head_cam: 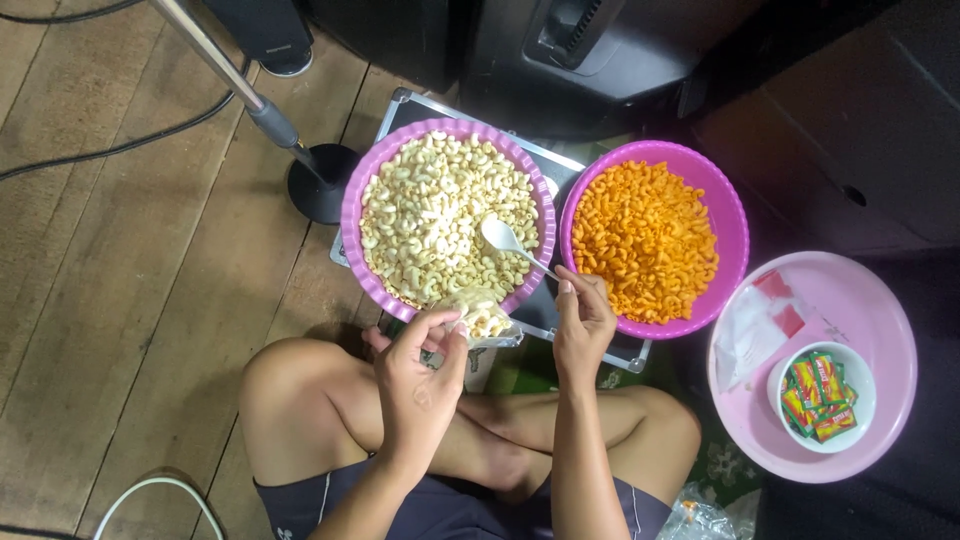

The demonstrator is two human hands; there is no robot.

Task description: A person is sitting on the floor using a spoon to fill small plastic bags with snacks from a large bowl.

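Observation:
I sit cross-legged on a wooden floor. My left hand (420,365) holds a small clear plastic bag (482,315), partly filled with pale macaroni-shaped snacks, at the near rim of a purple basin (352,215) full of the same pale snacks. My right hand (583,320) grips the handle of a white plastic spoon (500,235), whose bowl rests on the pale snacks. To the right stands a second purple basin (735,215) holding orange macaroni-shaped snacks.
A pink basin (890,330) at the right holds empty clear bags (750,335) and a white bowl (858,365) of small coloured sachets. A stand with a round black base (320,185) and cables lie at the left. Dark equipment stands behind the basins.

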